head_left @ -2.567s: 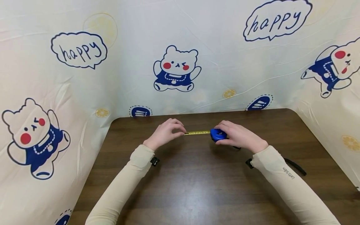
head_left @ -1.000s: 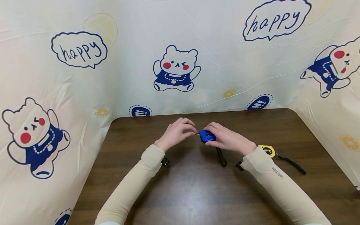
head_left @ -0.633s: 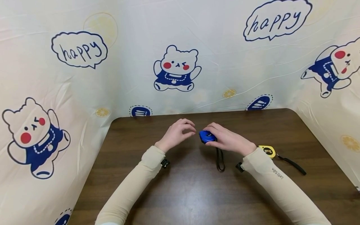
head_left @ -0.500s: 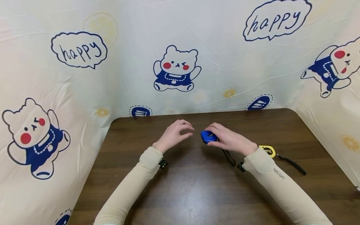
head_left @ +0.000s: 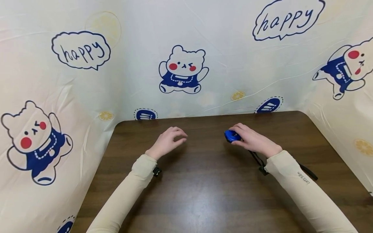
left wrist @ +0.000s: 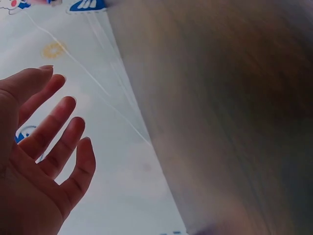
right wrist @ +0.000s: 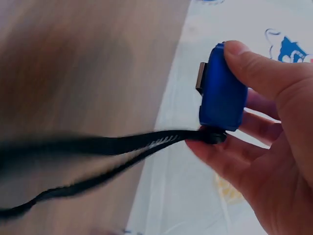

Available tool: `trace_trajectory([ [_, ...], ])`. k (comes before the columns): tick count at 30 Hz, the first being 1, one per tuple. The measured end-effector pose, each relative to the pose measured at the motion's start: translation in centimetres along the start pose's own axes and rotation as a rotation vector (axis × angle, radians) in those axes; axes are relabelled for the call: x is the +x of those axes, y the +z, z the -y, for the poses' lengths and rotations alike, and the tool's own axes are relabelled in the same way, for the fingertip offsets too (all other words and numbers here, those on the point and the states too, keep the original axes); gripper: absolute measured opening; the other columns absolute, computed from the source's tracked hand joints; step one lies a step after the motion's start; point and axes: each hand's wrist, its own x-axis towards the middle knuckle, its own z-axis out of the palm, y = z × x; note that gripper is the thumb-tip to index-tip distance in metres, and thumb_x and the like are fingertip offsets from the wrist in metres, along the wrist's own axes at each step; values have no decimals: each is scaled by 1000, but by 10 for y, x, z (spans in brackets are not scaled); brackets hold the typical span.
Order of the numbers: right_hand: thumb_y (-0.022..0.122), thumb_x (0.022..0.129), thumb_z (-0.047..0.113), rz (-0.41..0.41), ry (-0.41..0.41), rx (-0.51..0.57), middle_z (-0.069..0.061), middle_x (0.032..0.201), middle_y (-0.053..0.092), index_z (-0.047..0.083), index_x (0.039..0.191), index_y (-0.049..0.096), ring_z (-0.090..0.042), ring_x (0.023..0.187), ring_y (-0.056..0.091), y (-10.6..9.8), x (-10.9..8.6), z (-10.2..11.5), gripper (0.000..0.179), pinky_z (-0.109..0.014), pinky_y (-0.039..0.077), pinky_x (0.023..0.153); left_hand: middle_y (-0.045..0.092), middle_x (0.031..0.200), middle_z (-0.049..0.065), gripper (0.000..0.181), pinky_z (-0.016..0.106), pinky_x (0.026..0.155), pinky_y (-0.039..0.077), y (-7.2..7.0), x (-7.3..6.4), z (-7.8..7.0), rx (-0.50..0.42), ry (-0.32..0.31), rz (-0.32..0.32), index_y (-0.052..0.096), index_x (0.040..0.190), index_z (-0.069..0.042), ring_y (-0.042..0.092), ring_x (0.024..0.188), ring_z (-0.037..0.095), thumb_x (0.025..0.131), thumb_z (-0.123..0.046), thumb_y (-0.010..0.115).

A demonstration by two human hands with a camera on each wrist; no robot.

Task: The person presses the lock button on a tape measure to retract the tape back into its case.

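Note:
My right hand (head_left: 253,139) grips a blue tape measure (head_left: 231,136) above the table's far right half. In the right wrist view the thumb lies along one side of the blue case (right wrist: 222,93), with fingers round the other side. A black wrist strap (right wrist: 112,146) trails from the case, and a metal clip shows on its edge. No yellow blade sticks out of it. Apart from it, on the left, my left hand (head_left: 166,142) hovers with loosely bent fingers and nothing between them, as the left wrist view of the hand (left wrist: 44,161) also shows.
A black strap (head_left: 309,171) lies on the brown wooden table (head_left: 201,181), partly behind my right forearm, which hides the yellow tape measure joined to it. A printed cloth (head_left: 221,71) with bears hangs behind the table and along both sides.
The yellow blade, earlier drawn out between my hands, has gone back into the blue case. My left hand has let go of its end and moved left; my right hand carried the tape measure right.

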Motion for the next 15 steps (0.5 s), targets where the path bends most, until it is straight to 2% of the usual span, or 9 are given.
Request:
trace_trajectory([
  [6, 76, 97, 18, 42, 65, -42, -21, 130, 58, -5, 137, 56, -33, 113, 63, 2, -11, -16, 51, -52, 54, 97, 68, 122, 3, 23, 50, 102, 51, -6, -13, 17, 16, -59, 20, 78, 118, -13, 59, 120, 26, 102, -27, 69],
  [15, 75, 98, 20, 96, 172, -66, -21, 129, 58, -6, 137, 55, -32, 107, 65, 13, -18, -23, 50, -53, 56, 92, 68, 121, 5, 25, 53, 100, 51, -12, -26, 26, 34, -73, 21, 77, 120, -11, 59, 119, 28, 103, -27, 68],
])
